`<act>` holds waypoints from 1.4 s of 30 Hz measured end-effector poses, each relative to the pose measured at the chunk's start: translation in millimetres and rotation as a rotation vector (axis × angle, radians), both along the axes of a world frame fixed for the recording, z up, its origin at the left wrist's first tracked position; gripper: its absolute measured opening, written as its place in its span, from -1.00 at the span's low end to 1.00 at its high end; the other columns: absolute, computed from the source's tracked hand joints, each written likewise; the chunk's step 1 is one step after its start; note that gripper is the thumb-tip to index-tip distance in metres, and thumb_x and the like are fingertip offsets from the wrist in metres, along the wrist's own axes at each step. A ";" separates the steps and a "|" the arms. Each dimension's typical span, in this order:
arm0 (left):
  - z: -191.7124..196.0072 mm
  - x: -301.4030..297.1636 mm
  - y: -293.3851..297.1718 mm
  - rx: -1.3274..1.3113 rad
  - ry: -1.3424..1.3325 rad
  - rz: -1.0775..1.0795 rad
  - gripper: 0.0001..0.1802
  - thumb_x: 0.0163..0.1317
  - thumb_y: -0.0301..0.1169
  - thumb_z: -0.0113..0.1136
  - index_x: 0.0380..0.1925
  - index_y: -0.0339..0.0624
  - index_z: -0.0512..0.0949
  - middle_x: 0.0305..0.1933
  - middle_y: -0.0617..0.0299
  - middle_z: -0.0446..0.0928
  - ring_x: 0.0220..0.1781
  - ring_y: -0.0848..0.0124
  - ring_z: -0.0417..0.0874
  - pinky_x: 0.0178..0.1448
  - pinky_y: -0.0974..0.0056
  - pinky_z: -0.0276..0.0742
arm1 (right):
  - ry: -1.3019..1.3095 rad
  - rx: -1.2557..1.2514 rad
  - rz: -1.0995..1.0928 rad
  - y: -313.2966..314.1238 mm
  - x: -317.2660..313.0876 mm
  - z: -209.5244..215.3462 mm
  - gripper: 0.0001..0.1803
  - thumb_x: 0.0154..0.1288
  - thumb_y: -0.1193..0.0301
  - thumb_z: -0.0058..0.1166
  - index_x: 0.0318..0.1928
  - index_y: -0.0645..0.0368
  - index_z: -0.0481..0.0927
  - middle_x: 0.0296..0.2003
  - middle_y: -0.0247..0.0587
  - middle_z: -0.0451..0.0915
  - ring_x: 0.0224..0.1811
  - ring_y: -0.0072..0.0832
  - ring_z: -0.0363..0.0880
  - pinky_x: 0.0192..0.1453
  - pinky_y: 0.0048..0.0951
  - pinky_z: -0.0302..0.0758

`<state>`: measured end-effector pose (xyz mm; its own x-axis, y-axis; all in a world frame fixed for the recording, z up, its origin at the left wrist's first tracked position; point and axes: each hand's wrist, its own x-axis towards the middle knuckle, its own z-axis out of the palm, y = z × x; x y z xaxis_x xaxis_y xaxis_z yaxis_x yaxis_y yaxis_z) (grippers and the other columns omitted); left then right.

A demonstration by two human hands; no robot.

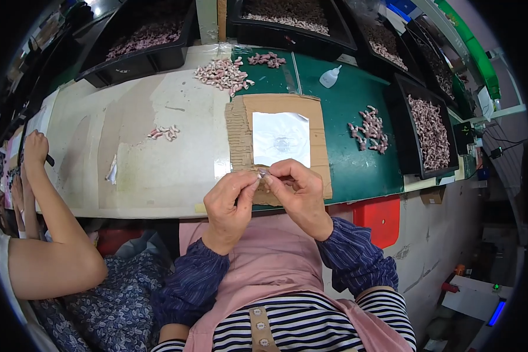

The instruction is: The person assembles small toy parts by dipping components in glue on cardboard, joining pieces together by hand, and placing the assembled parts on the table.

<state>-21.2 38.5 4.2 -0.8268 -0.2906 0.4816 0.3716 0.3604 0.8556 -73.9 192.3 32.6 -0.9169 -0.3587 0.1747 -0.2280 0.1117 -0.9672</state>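
Over the near edge of a cardboard sheet (318,138), my two hands meet fingertip to fingertip. My left hand (230,202) pinches a small whitish piece (260,175). Against it, my right hand (301,190) pinches a small purplish piece (265,172); both are mostly hidden by the fingers, and I cannot tell if they are joined. A white paper (280,132) with a greyish smudge lies on the cardboard. Beyond it sit a pile of small pink-and-white pieces (222,76) and a few darker pink ones (266,60).
A small white squeeze bottle (330,77) stands at the back right. Purplish pieces (369,129) lie right of the cardboard, a few pink-white ones (164,133) to its left. Black bins (406,126) of pieces line the table's far and right sides. A co-worker's arm (58,205) rests at left.
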 end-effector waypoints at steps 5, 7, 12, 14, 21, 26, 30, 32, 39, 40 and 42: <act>-1.4 -0.3 6.3 -0.049 0.039 0.060 -0.84 0.19 -0.68 0.35 -0.24 -0.31 0.63 -0.26 -0.01 0.68 -0.25 0.09 0.74 -0.16 0.19 0.66 | 0.176 0.044 -0.055 -5.9 7.0 -5.0 -0.90 0.31 0.66 0.24 -0.19 0.36 0.60 -0.29 -0.17 0.68 -0.29 -0.53 0.68 -0.17 -0.50 0.64; 1.8 -3.8 5.5 -0.067 0.051 0.083 -0.84 0.18 -0.67 0.36 -0.24 -0.30 0.63 -0.27 -0.01 0.68 -0.26 0.09 0.74 -0.18 0.19 0.66 | 0.177 0.039 -0.077 -7.6 5.7 -12.1 -0.92 0.33 0.66 0.23 -0.20 0.35 0.60 -0.28 -0.18 0.67 -0.28 -0.55 0.67 -0.18 -0.51 0.62; 19.5 -26.6 -15.7 -0.123 -0.123 -0.066 -0.86 0.23 -0.54 0.36 -0.21 -0.30 0.66 -0.30 0.03 0.69 -0.32 0.15 0.73 -0.23 0.21 0.62 | -0.232 -0.119 -0.060 8.1 -18.6 -5.3 -0.94 0.42 0.62 0.15 -0.13 0.33 0.60 -0.25 -0.32 0.67 -0.21 -0.65 0.64 -0.12 -0.60 0.58; 17.7 -51.0 -39.7 -0.098 -0.215 -0.012 -0.84 0.25 -0.47 0.33 -0.20 -0.30 0.69 -0.34 0.00 0.69 -0.36 0.20 0.73 -0.26 0.22 0.61 | -0.265 -0.155 -0.071 21.4 -34.4 -6.9 -0.92 0.43 0.62 0.14 -0.11 0.33 0.60 -0.25 -0.33 0.67 -0.21 -0.66 0.64 -0.09 -0.62 0.57; 3.8 -157.3 -117.0 -0.568 -0.212 0.273 -0.84 0.25 -0.52 0.27 -0.19 -0.18 0.74 -0.20 -0.04 0.70 -0.16 -0.04 0.72 -0.05 -0.01 0.59 | -0.147 -0.006 -0.095 38.4 -47.1 -7.5 -0.88 0.41 0.63 0.15 -0.08 0.33 0.63 -0.22 -0.30 0.69 -0.22 -0.64 0.65 -0.10 -0.59 0.58; -9.2 -183.6 -112.8 -0.686 -0.313 0.266 -0.88 0.23 -0.48 0.30 -0.24 -0.16 0.74 -0.19 -0.01 0.66 -0.08 -0.03 0.69 0.01 -0.04 0.59 | -0.012 0.120 -0.154 41.1 -51.1 -7.4 -0.88 0.33 0.63 0.20 -0.13 0.33 0.66 -0.27 -0.17 0.69 -0.27 -0.50 0.69 -0.17 -0.51 0.59; -17.6 -190.2 -114.3 -0.702 -0.288 0.299 -0.90 0.24 -0.41 0.33 -0.27 -0.15 0.70 -0.19 0.03 0.65 -0.10 -0.01 0.69 -0.03 -0.02 0.57 | 0.226 0.381 -0.119 40.0 -65.1 2.2 -0.85 0.27 0.58 0.24 -0.14 0.29 0.66 -0.31 -0.01 0.67 -0.32 -0.21 0.69 -0.22 -0.30 0.58; -16.1 -191.0 -112.3 -0.727 -0.349 0.292 -0.86 0.30 -0.39 0.30 -0.22 -0.19 0.64 -0.17 0.03 0.62 -0.09 -0.02 0.68 -0.04 -0.05 0.56 | 0.198 0.429 -0.078 36.9 -68.7 1.5 -0.88 0.26 0.55 0.23 -0.19 0.28 0.64 -0.33 0.03 0.66 -0.29 -0.05 0.68 -0.19 -0.15 0.58; -10.4 -159.8 -111.1 -0.539 -0.322 0.309 -0.89 0.38 -0.44 0.22 -0.24 -0.28 0.57 -0.30 0.01 0.67 -0.23 0.08 0.73 -0.15 0.04 0.61 | 0.317 0.645 0.054 26.0 -79.7 13.7 -0.92 0.26 0.55 0.18 -0.25 0.29 0.61 -0.35 0.08 0.65 -0.28 0.04 0.66 -0.18 -0.03 0.56; -4.3 -152.2 -102.3 -0.237 -0.365 0.172 -0.89 0.43 -0.44 0.16 -0.22 -0.26 0.55 -0.31 0.08 0.68 -0.31 0.27 0.69 -0.24 0.20 0.55 | 0.357 0.672 0.041 27.6 -81.7 12.9 -0.92 0.24 0.57 0.17 -0.25 0.30 0.62 -0.38 0.04 0.65 -0.31 0.00 0.66 -0.20 -0.08 0.55; 8.4 -130.9 -87.3 0.152 -0.388 -0.046 -0.90 0.52 -0.44 0.09 -0.13 -0.25 0.52 -0.33 0.24 0.67 -0.36 0.68 0.56 -0.35 0.54 0.40 | 0.395 0.706 0.031 29.4 -85.2 10.3 -0.92 0.22 0.59 0.17 -0.25 0.30 0.64 -0.40 0.00 0.65 -0.33 -0.04 0.67 -0.22 -0.13 0.54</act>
